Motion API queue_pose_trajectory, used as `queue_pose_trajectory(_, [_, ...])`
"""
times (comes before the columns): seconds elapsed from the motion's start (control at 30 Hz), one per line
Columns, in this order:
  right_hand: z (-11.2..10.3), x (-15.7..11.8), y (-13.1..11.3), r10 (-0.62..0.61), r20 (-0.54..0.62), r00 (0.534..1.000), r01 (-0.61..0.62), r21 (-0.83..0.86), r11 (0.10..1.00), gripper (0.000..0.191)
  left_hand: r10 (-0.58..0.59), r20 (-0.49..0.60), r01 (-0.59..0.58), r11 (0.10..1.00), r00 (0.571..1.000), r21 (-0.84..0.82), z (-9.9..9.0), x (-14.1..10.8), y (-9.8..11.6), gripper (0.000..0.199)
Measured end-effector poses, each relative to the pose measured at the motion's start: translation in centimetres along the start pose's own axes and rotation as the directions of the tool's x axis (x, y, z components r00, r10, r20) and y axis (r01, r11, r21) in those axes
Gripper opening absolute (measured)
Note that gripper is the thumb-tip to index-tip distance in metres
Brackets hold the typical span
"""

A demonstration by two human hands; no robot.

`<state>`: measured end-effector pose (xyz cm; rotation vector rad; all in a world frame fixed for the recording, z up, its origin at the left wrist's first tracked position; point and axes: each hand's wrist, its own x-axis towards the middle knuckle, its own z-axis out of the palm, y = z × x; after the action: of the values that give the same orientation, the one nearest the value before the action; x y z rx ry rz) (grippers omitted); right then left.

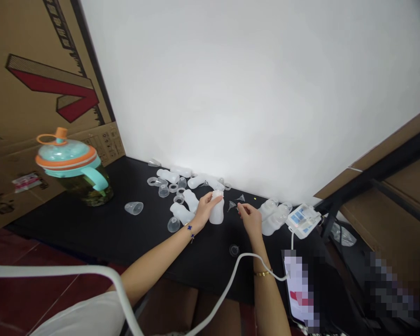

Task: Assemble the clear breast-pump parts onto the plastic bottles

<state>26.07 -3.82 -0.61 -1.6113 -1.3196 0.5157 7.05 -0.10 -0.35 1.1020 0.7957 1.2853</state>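
A frosted white baby bottle stands upright on the black table, and my left hand is closed around its upper part. To the right of it, my right hand has its fingertips pinched together just above the tabletop. Beside those fingertips lie a clear bottle teat and a second clear teat; whether the fingers grip one of them is hard to see. A small round clear piece rests between my forearms.
Several white bottles, clear caps and rings lie to the left. More bottles stand at right, near a white device and a phone. A white cable crosses in front; a jug stands left.
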Motion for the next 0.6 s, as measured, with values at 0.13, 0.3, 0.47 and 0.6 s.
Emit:
queue_pose_trajectory(0.13, [0.5,0.3,1.2,-0.084,-0.056,0.995,0.074,-0.162,0.984,0.041,-0.01,0.007,0.009,0.999,1.0,0.053,0.0,0.1,-0.2,0.042])
queue_pose_trajectory(0.3, [0.7,0.2,1.9,-0.031,-0.047,0.998,0.013,-0.347,0.938,0.039,-0.043,0.04,0.04,0.997,0.998,0.068,0.1,0.1,-0.8,0.044])
queue_pose_trajectory(0.47, [0.8,0.1,2.2,0.027,-0.053,0.998,-0.048,-0.442,0.896,0.04,-0.032,0.05,0.028,0.995,0.998,0.094,-0.1,0.4,-1.5,0.04])
queue_pose_trajectory(0.6, [0.9,0.0,1.8,0.026,-0.076,0.997,-0.054,-0.381,0.923,0.039,-0.044,0.076,0.038,0.997,0.996,0.071,0.0,0.5,-1.5,0.035])
